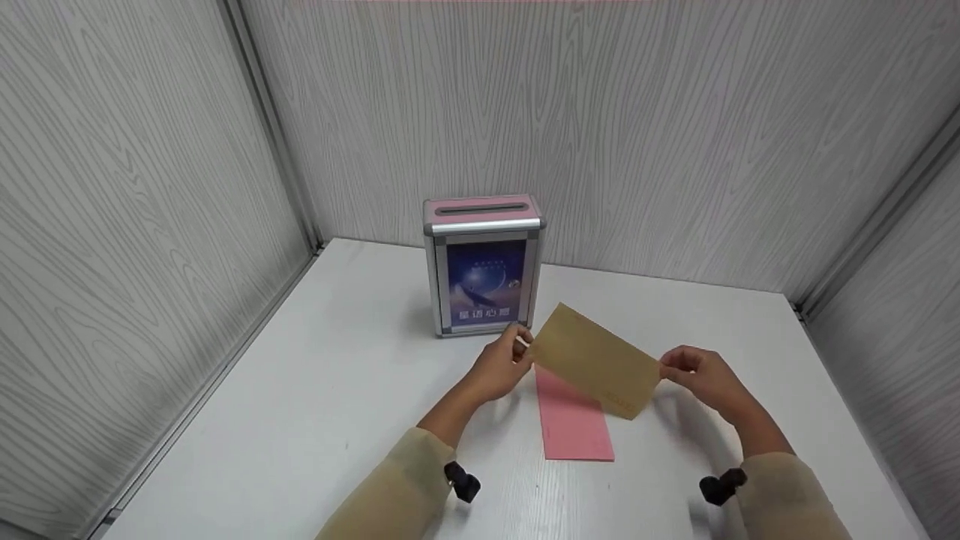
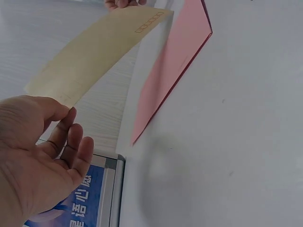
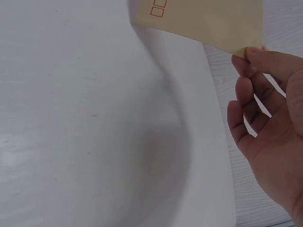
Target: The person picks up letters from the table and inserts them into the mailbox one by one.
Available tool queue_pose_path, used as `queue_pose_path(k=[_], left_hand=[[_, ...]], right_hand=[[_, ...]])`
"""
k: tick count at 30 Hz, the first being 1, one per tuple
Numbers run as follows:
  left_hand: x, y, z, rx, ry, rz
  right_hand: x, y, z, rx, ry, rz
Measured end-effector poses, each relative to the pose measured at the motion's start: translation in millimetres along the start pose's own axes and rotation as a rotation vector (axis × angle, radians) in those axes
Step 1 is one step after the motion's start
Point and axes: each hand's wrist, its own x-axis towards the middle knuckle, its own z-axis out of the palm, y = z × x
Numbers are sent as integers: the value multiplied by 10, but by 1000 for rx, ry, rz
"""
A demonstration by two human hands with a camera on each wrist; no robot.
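Beige sleeves lie nearest; left hand and right hand pinch the tan envelope, likely light, bendable, best held by its edges, at nine and three o'clock above pink paper (perhaps another envelope, half-hidden).

Head view: lighting even, diffuse and moderately bright; soft-edged shadows on the worktop; fine print on the envelope unresolved; faint pink line along the top edge. Left wrist view: greyer, low in contrast. Right wrist view: broad blurred shadow across the worktop, pale glare (a small patch) at left.
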Motion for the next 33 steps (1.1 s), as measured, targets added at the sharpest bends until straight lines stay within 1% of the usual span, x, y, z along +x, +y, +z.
queue_pose_path(k=[5, 9, 12, 15, 18, 22, 27, 30, 33], left_hand=[[-19, 48, -77, -31, 35, -21], [-17, 95, -132, -55, 61, -37], [-23, 139, -182, -90, 81, -45], [-24, 192, -238, -151, 89, -62], [-11, 265, -306, -231, 80, -88], [39, 360, -386, -314, 52, -99], [99, 462, -478, -367, 15, -95], [118, 520, -521, -381, -3, -98], [134, 570, -550, -380, -6, -91]], right_hand=[[-30, -99, 34, -51, -34, -57], [-54, -153, 77, -58, -77, -96], [-77, -199, 127, -61, -109, -103], [-91, -254, 189, -73, -142, -112], [-93, -318, 252, -83, -170, -129], [-78, -385, 308, -94, -212, -163], [-35, -474, 391, -131, -255, -162], [-11, -525, 452, -158, -276, -160], [6, -580, 510, -178, -291, -167]])
